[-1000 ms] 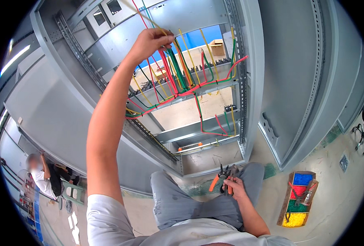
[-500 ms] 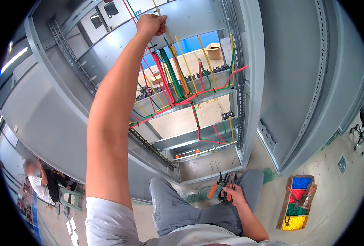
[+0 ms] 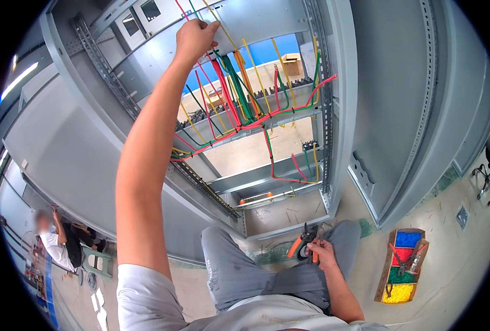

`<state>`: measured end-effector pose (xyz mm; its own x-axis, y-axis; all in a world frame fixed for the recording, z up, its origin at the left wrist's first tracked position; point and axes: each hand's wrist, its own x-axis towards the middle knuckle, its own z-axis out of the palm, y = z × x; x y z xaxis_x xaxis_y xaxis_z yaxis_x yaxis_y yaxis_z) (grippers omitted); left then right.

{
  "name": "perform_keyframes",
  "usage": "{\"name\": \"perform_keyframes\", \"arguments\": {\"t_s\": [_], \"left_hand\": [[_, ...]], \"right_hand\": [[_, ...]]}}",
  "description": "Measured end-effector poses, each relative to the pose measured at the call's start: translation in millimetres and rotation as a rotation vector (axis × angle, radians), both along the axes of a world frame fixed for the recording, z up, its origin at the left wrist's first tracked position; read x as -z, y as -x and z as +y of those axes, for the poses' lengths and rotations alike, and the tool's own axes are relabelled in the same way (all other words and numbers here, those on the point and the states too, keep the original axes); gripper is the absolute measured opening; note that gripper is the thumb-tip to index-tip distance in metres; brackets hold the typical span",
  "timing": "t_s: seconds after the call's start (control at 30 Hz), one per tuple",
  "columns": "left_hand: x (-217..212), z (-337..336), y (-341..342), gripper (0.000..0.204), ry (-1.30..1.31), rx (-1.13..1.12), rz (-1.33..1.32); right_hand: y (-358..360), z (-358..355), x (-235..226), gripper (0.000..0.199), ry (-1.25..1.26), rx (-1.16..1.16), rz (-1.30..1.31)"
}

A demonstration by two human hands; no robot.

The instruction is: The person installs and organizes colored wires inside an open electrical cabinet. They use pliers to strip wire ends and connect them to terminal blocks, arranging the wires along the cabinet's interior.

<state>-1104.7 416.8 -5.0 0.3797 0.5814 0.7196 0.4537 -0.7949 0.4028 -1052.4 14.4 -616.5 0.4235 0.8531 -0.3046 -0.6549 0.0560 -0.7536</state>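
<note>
Grey steel panels of an open electrical cabinet [image 3: 344, 99] are filling the view, with a concrete floor [image 3: 454, 259] below and another person [image 3: 54, 243] working at the far lower left. Over the last second the left hand [image 3: 195, 37] has been climbing from the middle of the wire bundle to its upper end, and is now closing its fingers on the coloured wires [image 3: 231, 83] where they are running up against the top panel; how tightly it is pinching them I cannot tell. That climb suggests the hand is tracing the bundle upward. The right hand [image 3: 321, 252] is resting low by the knee, clamped round orange-handled pliers [image 3: 303, 245], unchanged. Red, green and yellow wires are fanning down across the cabinet's cross rails. A wooden tray [image 3: 402, 265] of coloured pieces is lying on the floor to the right
</note>
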Motion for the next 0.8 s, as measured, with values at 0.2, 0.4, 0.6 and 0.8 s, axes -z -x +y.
{"name": "perform_keyframes", "arguments": {"t_s": [0.2, 0.4, 0.6, 0.8], "left_hand": [[13.3, 19.7, 11.6, 0.036, 0.153, -0.058, 0.117], [24.2, 20.1, 1.1, 0.036, 0.450, -0.070, 0.380], [18.3, 30.0, -11.8, 0.038, 0.589, -0.097, 0.429], [17.1, 28.9, -40.6, 0.030, 0.551, -0.101, 0.348]], "right_hand": [[11.7, 8.7, -5.4, 0.015, 0.012, -0.078, -0.096], [8.0, 6.2, 0.2, 0.018, 0.018, -0.031, -0.023], [7.6, 8.1, 0.8, 0.019, -0.005, -0.048, -0.045], [6.8, 8.9, -4.8, 0.015, 0.013, -0.071, -0.055]]}}
